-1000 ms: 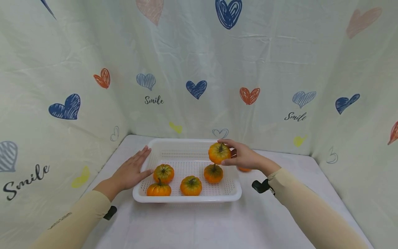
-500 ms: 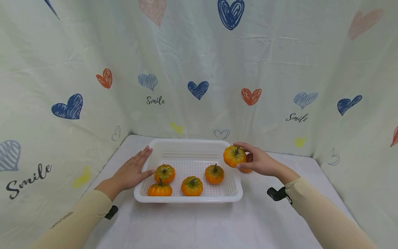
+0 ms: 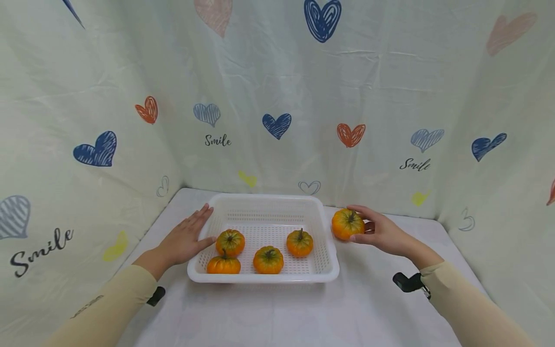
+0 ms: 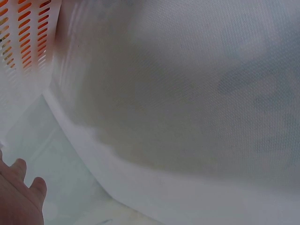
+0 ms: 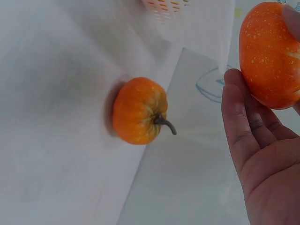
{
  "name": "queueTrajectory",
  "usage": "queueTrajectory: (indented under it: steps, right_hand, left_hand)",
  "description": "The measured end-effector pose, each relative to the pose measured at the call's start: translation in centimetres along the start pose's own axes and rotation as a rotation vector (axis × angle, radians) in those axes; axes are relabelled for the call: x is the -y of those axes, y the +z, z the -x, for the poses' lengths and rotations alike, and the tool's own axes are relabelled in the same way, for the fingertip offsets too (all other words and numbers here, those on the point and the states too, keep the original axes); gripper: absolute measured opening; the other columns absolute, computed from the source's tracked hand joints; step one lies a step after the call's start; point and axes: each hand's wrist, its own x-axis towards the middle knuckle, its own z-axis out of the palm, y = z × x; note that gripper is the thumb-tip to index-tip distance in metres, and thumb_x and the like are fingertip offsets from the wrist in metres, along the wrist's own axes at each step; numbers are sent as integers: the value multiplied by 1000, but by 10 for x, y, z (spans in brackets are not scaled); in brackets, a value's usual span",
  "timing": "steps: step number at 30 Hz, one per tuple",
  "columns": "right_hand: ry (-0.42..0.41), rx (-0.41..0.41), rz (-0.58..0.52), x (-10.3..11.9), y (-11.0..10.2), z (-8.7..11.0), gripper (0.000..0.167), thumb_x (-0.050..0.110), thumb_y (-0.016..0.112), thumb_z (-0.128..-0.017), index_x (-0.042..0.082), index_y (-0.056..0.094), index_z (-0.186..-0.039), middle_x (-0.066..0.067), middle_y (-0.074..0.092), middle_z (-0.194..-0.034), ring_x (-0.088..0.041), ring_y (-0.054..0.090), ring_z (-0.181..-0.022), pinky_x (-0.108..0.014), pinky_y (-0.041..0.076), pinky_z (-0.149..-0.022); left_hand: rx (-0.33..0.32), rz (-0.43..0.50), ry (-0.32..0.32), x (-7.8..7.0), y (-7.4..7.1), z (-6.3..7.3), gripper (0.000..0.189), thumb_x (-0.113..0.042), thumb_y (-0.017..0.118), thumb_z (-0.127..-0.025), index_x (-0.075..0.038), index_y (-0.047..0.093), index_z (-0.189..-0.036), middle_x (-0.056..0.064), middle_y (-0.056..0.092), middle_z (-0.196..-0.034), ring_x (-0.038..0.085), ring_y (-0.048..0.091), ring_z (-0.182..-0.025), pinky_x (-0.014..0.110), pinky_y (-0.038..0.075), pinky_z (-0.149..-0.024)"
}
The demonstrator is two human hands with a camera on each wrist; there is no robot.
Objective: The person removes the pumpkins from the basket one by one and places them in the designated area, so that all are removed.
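A white plastic basket (image 3: 263, 278) stands on the table with several small orange pumpkins in it, one of them a pumpkin (image 3: 299, 242) near its right side. My left hand (image 3: 179, 238) rests along the basket's left rim, fingers straight. Just beyond the right rim, my right hand (image 3: 386, 234) grips another pumpkin (image 3: 348, 224) between thumb and fingers, held up above the table. In the right wrist view, one more pumpkin (image 5: 139, 111) with a curved dark stem sits on the table; the held one hides it in the head view.
A white cloth covers the table (image 3: 277, 313). Close behind and at both sides hangs a pale curtain (image 3: 381, 96) printed with hearts and "Smile". The basket's slotted wall (image 4: 28, 37) shows in the left wrist view.
My right hand has carried the pumpkin rightward and a little down, from over the basket to outside its right rim. The left hand stays at the left rim.
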Motion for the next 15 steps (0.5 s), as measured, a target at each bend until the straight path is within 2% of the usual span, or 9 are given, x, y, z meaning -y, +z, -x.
queueTrajectory:
  steps: [5,15]
  right_hand:
    - [44,-21,5,-12,-5,10,80,34,79,-86,19,38,-153,-19,47,-141,-33,58,-108,-31,58,-82]
    - [99,-49,2,-36,-11,26,82,38,77,-88,17,34,-155,-24,46,-141,-31,61,-107,-35,58,-82]
  left_hand:
    - [-3,0,5,-1,-1,0,81,-43,57,-99,-2,20,-157,19,13,-164,45,19,-146,63,16,-115]
    - [11,-6,-9,2,1,-1,81,-42,57,-99,-3,18,-158,18,10,-165,44,16,-147,62,14,-116]
